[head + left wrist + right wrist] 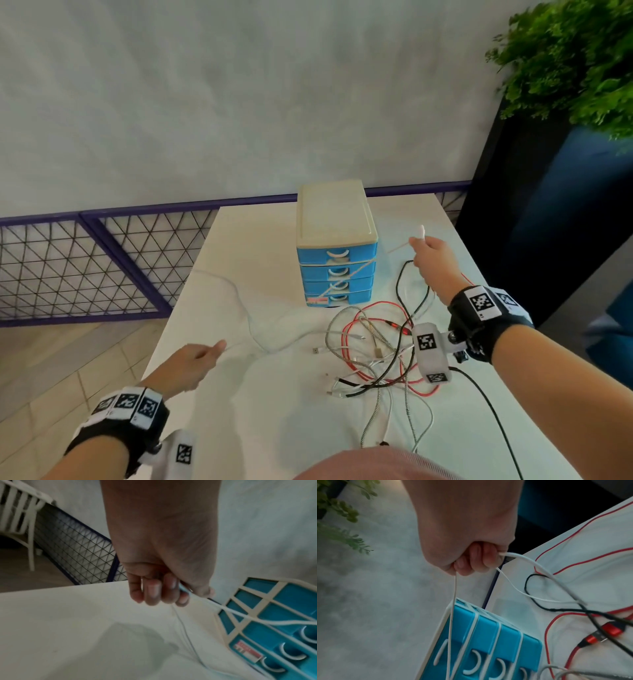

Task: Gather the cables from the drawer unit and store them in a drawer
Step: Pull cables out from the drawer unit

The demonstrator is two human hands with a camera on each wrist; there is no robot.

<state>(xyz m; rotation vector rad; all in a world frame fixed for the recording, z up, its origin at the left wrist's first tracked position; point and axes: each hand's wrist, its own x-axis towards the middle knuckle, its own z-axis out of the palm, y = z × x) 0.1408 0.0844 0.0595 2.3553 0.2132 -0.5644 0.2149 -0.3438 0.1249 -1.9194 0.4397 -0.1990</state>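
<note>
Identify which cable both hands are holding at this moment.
The thin white cable, stretched across the drawer unit front between left hand and right hand. The red, black and braided ones lie loose on the table.

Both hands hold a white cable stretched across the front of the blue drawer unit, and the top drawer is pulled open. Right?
Not quite. The left hand and right hand do hold the white cable across the blue drawer unit, but the head view shows the top drawer closed, flush with the others.
</note>
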